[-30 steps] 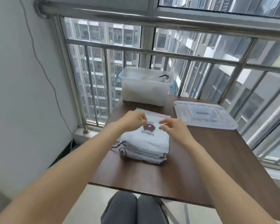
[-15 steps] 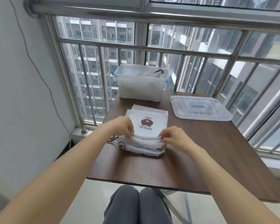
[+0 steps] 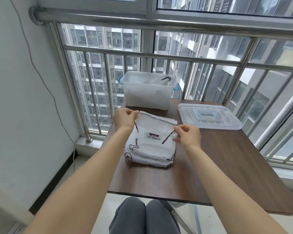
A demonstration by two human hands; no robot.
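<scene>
A stack of white drawstring bags [image 3: 150,152] with dark cords lies on the brown table [image 3: 218,166]. The top bag [image 3: 155,123] is lifted at its near edge and folded back over the stack, hiding part of the red logo above the word POPULAR. My left hand [image 3: 124,119] pinches that bag's left corner. My right hand [image 3: 188,134] pinches its right corner, where a dark cord hangs down.
A translucent plastic bin [image 3: 147,97] with blue latches stands at the table's far edge, a bag and a cord inside it. Its lid [image 3: 209,118] lies flat to the right. A steel railing and window run behind. My knees show below the near edge.
My hands went from the top of the stack to its near edge, took the top bag's corners and lifted them up and away from me, folding the bag back.
</scene>
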